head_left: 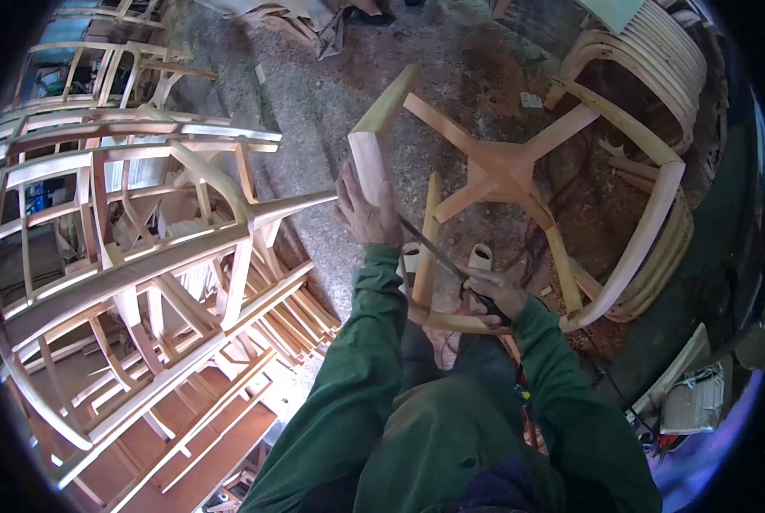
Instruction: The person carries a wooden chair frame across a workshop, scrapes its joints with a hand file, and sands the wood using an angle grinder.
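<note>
From here I see both green sleeves (357, 325) stretched forward from the person's body, the left arm reaching farther than the right. The right hand (500, 295) sits low, just in front of the body, closed round the dark handle of a long thin tool (438, 250) whose shaft slants up toward the other hand. The left hand (370, 212) is laid palm down, clasping a pale length of the wooden frame (368, 162), fingers along one side and thumb on the other. That frame's angled members stand around the person's front, above the light slippers (481, 256). Past the right hand is an X-shaped wooden brace (500, 167); chair frames (135, 265) crowd the left side, and bent wooden pieces (656, 64) lie stacked at the far right.
</note>
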The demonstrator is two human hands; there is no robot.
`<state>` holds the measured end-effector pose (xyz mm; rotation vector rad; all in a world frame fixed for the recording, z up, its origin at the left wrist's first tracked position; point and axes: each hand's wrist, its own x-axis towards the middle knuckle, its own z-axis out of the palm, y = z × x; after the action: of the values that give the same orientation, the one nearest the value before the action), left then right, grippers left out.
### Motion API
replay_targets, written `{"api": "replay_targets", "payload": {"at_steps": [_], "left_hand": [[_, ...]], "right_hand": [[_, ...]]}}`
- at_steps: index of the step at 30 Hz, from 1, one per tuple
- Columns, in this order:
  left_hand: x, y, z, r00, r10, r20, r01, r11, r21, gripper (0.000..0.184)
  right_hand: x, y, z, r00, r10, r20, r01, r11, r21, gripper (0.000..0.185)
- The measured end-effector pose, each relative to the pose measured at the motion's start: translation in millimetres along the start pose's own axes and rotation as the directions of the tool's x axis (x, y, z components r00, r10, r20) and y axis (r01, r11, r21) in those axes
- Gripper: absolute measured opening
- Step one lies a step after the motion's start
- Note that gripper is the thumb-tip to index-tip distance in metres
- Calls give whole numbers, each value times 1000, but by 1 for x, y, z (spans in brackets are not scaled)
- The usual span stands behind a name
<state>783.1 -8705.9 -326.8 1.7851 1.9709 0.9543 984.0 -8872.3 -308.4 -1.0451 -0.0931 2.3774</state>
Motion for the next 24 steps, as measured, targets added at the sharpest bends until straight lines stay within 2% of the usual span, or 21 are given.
{"api": "replay_targets", "payload": {"at_steps": [1,3,4,5,6,8,10,12,13,15,16,18,19,20,22,23,24], "left_hand": [[0,0,0,1000,8,-10,-7,1000,16,72],[0,2,-1,1000,12,-24,-11,998,57,69],[1,-8,4,995,74,-62,-72,997,39,70],[4,-10,5,995,66,-69,-69,997,-34,71],[6,-8,8,996,57,-71,-65,992,-112,73],[5,0,4,998,60,-23,-63,985,-162,77],[3,0,6,999,-36,37,41,988,-151,76],[4,-6,8,980,-143,139,166,971,-172,71],[3,-8,12,987,-123,102,143,966,-217,62],[9,-11,16,947,-240,213,299,900,-318,54],[9,-14,17,912,-295,285,385,855,-346,50],[8,-15,15,893,-296,340,421,817,-394,46],[5,-10,11,892,-276,358,420,800,-428,48],[6,-3,12,899,-253,358,410,772,-485,51],[8,-6,12,899,-265,347,400,819,-411,50],[8,-6,13,904,-268,334,389,840,-379,50],[7,-4,13,912,-255,320,371,847,-381,50]], "right_hand": [[-8,1,-2,1000,2,17,-4,994,107,40],[11,21,5,995,6,-95,-20,989,-149,44],[30,49,-8,995,-74,-71,39,911,-410,43],[50,77,-21,987,-154,-48,88,763,-641,43],[62,105,-41,969,-225,102,190,413,-891,39],[22,85,-17,983,-21,-181,-125,646,-753,39],[-10,75,-5,958,109,-265,-251,766,-592,40],[-36,72,-12,966,113,-232,-218,836,-504,42],[-47,74,-16,961,24,-277,-159,864,-477,43],[-70,85,-26,916,-137,-377,-38,906,-422,45],[-68,110,-63,911,-192,-364,83,952,-293,45],[-92,145,-90,808,-369,-460,189,901,-391,44],[-110,145,-90,688,-565,-456,202,751,-628,44],[-128,145,-89,531,-732,-427,118,563,-818,44],[-165,153,-88,396,-829,-395,8,433,-901,42],[-191,151,-81,434,-743,-509,-34,551,-834,42],[-207,151,-79,450,-687,-571,-100,596,-796,41]]}}
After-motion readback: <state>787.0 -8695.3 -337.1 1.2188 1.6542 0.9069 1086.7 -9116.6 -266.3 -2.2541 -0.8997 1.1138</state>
